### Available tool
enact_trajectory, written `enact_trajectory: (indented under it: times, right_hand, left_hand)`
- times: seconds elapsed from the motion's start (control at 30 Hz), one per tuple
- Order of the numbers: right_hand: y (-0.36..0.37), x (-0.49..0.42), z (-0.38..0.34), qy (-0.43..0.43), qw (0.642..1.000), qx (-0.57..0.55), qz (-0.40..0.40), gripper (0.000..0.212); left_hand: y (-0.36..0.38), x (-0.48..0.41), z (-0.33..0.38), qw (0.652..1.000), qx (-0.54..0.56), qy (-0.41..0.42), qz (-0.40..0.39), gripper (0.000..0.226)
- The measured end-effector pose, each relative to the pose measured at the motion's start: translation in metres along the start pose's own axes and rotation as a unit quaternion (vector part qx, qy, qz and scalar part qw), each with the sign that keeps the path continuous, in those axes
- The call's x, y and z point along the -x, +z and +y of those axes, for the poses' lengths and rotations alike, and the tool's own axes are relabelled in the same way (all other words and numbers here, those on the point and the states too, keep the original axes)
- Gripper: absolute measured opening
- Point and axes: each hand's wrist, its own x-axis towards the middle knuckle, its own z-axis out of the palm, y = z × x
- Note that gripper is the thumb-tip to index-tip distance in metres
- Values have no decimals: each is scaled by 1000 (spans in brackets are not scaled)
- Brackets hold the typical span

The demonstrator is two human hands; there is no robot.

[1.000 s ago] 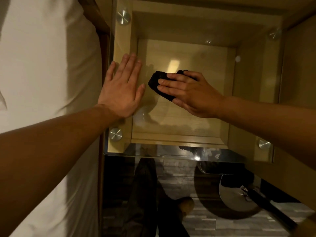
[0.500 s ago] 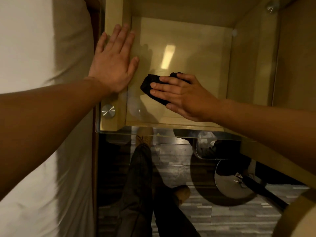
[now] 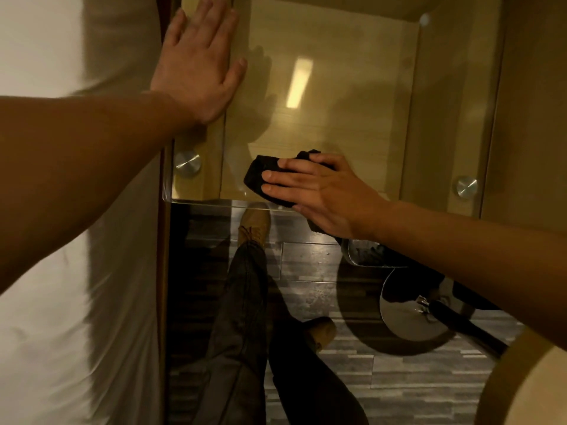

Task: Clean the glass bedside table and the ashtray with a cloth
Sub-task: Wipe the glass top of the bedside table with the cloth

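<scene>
Right hand [image 3: 325, 191] lies flat on a dark cloth [image 3: 260, 176] at the lower centre of the frame, fingers [image 3: 276, 174] extended and pressed close together, pinning the cloth to the glass counter [image 3: 352, 87] right at its near edge; part of the cloth hangs past that edge under the palm. Cloth's long axis runs roughly left-right, fingers pointing toward frame left. Left hand [image 3: 199, 62] sits upper left, palm down, fingers slightly spread, flat on the counter's left side just above 1 round metal standoff [image 3: 187, 163]; it holds nothing and looks like a brace. Unwiped glass lies up-frame and right of the cloth, so the next stroke likely goes away from the near edge. Right hand is the one on the cloth. No ashtray identifiable. No brands, labels or readable writing visible.
</scene>
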Motion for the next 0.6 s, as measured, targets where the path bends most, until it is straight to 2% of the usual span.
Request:
enact_trajectory:
  times: [0.1,0.27,0.4,0.47,0.5,0.6]
  right_hand:
    - [8,6,-6,-10,998,-49,23,48]
    - [10,18,-24,-1,994,-112,-3,48]
    - [-11,28,-45,15,975,-189,-112,53]
    - [-21,33,-54,68,946,-269,-166,55]
    - [-29,36,-56,125,919,-330,-174,51]
    - [-64,41,-53,287,811,-485,-153,42]
  left_hand:
    - [0,1,0,1000,-1,3,-1,71]
    - [1,0,0,1000,-2,9,-6,71]
    - [-2,-1,0,999,-3,12,-44,72]
    - [-6,-1,0,998,3,5,-68,73]
    - [-9,-2,2,997,7,-1,-76,72]
    - [-18,-2,21,998,27,-11,-53,72]
